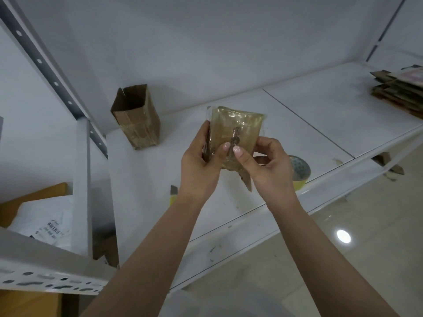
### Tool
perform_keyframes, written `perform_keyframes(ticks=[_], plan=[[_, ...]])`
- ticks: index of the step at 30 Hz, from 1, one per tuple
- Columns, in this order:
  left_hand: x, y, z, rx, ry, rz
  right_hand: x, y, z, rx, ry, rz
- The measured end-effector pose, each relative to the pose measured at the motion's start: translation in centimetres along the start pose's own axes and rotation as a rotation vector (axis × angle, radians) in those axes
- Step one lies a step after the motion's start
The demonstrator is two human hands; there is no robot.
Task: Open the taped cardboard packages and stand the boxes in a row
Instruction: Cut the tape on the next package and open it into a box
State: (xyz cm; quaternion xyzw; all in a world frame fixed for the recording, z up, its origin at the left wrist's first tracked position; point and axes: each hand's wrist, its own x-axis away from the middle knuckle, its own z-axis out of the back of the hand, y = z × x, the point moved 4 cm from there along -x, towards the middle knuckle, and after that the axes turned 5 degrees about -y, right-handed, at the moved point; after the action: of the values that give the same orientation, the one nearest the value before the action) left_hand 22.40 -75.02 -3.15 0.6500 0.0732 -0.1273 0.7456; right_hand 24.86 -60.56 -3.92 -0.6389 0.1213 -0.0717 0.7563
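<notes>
**Taped package held in both hands above a white shelf**

A person holds a flat cardboard package (233, 136), wrapped all over in glossy clear tape, in the air above a white metal shelf (297, 124). The left hand (201, 161) grips the package's left edge, fingers curled behind it and thumb pressed on the front face. The right hand (267, 163) holds the lower right corner, its thumb laid on the front beside the left thumb, near a dark mark at the middle of the face, with the fingers curled behind. The package stands upright between the two hands, most of it rising above the grip, and a loose brown flap hangs below the right palm.

At the back left of the shelf, well apart from the hands, an opened cardboard box (137, 120) stands upright, its top flaps raised. A roll of tape (299, 170) lies on the shelf just behind the right hand, partly hidden by it. A stack of flattened cardboard (400, 92) rests at the far right end of the shelf.
</notes>
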Motion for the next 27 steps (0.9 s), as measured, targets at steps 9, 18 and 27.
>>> perform_keyframes(ticks=[9,18,27], plan=[[0.3,-0.7,0.2,-0.067,-0.020,-0.072,-0.6,-3.7,1.4,-0.245,-0.078,-0.165],[0.6,0.8,-0.3,-0.033,-0.045,-0.014,-0.5,-2.9,1.1,-0.145,0.137,-0.001],[0.5,2.5,-0.7,0.080,0.294,0.069,0.2,-2.2,0.2,0.005,0.217,0.067]])
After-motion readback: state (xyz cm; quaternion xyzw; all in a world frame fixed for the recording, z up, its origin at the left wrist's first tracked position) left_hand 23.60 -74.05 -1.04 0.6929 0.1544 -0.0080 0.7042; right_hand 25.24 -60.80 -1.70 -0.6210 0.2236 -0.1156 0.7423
